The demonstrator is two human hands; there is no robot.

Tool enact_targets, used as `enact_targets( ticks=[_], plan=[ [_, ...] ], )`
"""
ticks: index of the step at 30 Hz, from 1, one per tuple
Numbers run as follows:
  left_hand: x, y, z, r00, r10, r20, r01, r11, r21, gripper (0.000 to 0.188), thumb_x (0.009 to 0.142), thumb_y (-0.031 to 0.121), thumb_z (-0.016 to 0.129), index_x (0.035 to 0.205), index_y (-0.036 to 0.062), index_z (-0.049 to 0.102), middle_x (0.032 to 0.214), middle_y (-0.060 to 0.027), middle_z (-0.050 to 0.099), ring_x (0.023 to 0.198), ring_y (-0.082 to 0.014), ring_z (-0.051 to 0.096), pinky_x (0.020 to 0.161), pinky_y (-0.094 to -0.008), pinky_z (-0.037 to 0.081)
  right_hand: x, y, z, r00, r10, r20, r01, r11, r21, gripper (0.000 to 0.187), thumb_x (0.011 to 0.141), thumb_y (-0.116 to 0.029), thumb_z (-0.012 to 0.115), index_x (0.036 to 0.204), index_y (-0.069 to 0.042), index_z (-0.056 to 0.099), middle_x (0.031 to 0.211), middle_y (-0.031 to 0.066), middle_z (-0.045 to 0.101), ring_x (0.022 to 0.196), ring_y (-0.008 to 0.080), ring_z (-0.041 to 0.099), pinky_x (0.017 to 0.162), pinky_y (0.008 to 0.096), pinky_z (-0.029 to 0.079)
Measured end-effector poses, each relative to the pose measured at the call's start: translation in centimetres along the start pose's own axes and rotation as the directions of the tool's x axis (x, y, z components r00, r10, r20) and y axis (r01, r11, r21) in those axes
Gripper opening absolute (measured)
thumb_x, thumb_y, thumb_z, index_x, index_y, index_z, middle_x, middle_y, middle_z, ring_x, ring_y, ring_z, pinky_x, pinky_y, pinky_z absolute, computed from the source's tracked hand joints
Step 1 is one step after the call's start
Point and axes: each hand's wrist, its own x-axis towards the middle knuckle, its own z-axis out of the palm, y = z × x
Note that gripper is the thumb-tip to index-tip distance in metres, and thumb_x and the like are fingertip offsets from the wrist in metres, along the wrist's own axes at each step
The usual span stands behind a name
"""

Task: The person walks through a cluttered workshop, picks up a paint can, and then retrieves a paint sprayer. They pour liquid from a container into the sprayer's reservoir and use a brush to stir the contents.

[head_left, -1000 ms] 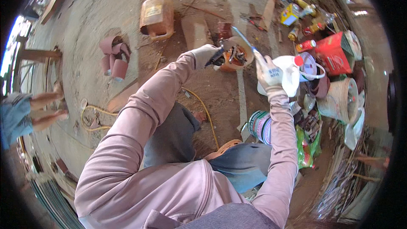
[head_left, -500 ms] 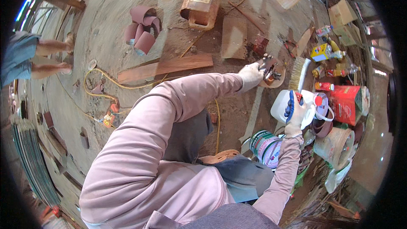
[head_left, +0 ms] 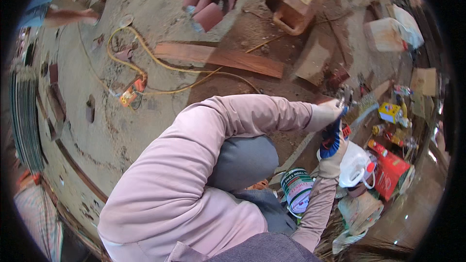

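Observation:
My left hand [head_left: 332, 109], in a pale glove, is closed around a bunch of small greyish metal pieces [head_left: 344, 96], too blurred to name. Just below it my right hand [head_left: 335, 141], in a glove with blue coating, is closed on a small red object [head_left: 346, 131] whose kind I cannot make out. The two hands meet or nearly meet. Right of my right wrist stands a white plastic jug [head_left: 354, 165] with a red cap. A green and white paint bucket [head_left: 297, 189] stands by my knee, left of my right forearm.
A long wooden board [head_left: 218, 59], a yellow hose [head_left: 184, 71] and curled brown sandpaper-like strips [head_left: 212, 9] lie on the dirty ground. A cut brown canister [head_left: 296, 2] stands beyond. Bottles and a red bag [head_left: 392, 172] crowd the right. Another person's legs [head_left: 73, 17] are far left.
My right hand has left the white jug's top and come up beside my left hand, carrying the red object. The view has turned, shifting the surroundings.

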Motion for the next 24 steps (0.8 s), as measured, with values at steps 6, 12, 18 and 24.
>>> enact_targets(
  ticks=[6,12,18,24],
  plan=[
    [-2.6,0.2,-3.1,0.998,0.067,-0.016,-0.065,0.992,0.109,0.047,0.096,0.046,0.047,0.118,0.0052,0.052,0.103,-0.0177,0.063,0.094,-0.0254,0.06,0.084,-0.0361,0.045,-0.6,1.2,1.5,0.998,-0.05,0.045,0.055,0.99,-0.133,0.019,0.095,-0.019,0.06,0.108,-0.005,0.062,0.084,-0.0002,0.062,0.065,0.0065,0.055,0.054,0.0204,0.042],
    [-2.2,0.5,-3.3,0.988,0.15,-0.036,-0.138,0.965,0.223,0.045,0.099,0.04,0.04,0.124,0.0037,0.049,0.121,-0.0239,0.056,0.116,-0.0389,0.053,0.095,-0.042,0.043,0.3,0.6,2.2,0.999,0.046,0.017,-0.046,0.999,-0.002,0.016,0.097,-0.018,0.057,0.105,-0.005,0.062,0.08,-0.0019,0.058,0.061,0.0029,0.05,0.05,0.0192,0.037],
    [-1.2,-1.6,-5.1,0.912,0.263,0.316,-0.197,0.954,-0.225,0.049,0.1,0.042,0.045,0.132,0.0047,0.048,0.123,-0.006,0.057,0.109,-0.0133,0.051,0.094,-0.0293,0.042,0.0,-1.0,1.6,0.998,0.069,0.01,-0.07,0.979,0.191,0.006,0.094,-0.009,0.059,0.097,-0.008,0.054,0.079,0.0013,0.056,0.06,0.007,0.051,0.051,0.0211,0.041],
    [4.0,-6.7,-11.6,0.706,0.34,-0.621,-0.064,0.904,0.422,0.057,0.077,0.034,0.074,0.12,0.0028,0.053,0.112,-0.0203,0.057,0.108,-0.0329,0.056,0.093,-0.0414,0.046,-2.9,-3.7,-0.8,0.995,0.096,-0.001,-0.092,0.956,0.279,0.007,0.094,-0.007,0.058,0.096,-0.01,0.052,0.078,0.0043,0.056,0.054,0.0081,0.046,0.046,0.023,0.038]
  ],
)
